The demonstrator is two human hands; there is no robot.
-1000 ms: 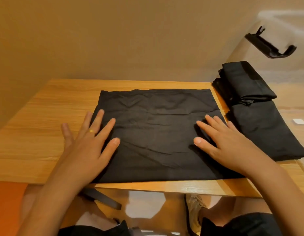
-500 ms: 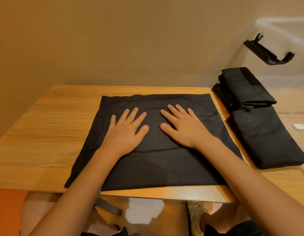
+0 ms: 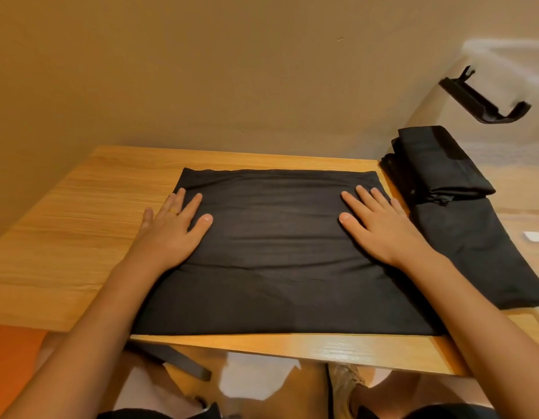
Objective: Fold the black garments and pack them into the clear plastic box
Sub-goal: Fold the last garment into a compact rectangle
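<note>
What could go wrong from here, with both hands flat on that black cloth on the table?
1. The black garment has its near edge right at the table front, so a pull toward the person could slide it off.
2. The right hand lies close to the folded garments; a wide fold might knock that stack askew.
3. The left hand lies partly off the cloth, so pushing may bunch that side.

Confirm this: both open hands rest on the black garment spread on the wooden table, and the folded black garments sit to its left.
Wrong side. The head view shows the folded black garments to the right of the spread black garment, not left. The rest holds: left hand and right hand rest open on it, on the wooden table.
</note>
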